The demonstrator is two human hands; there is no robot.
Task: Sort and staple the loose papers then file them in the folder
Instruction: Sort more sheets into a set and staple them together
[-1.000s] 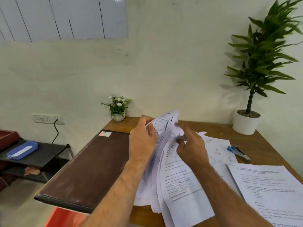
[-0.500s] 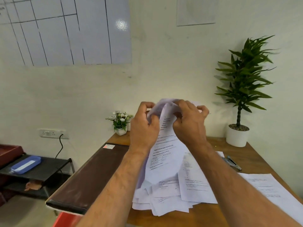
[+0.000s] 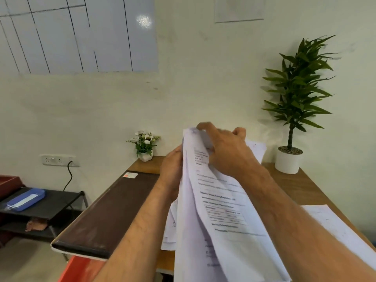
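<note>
Sheaf of papers (image 3: 219, 210) held upright, long axis vertical, left hand (image 3: 173, 171) gripping its edge, right hand (image 3: 225, 151) pinching the top.

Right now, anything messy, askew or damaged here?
Yes. The papers held up by the left hand and right hand are fanned and uneven, edges not squared. More sheets lie splayed on the desk beneath. No visible tears or spills.

Two bare forearms, no sleeves.
The left hand (image 3: 172, 169) and right hand (image 3: 227, 153) wear no rings, watch or gloves.
</note>
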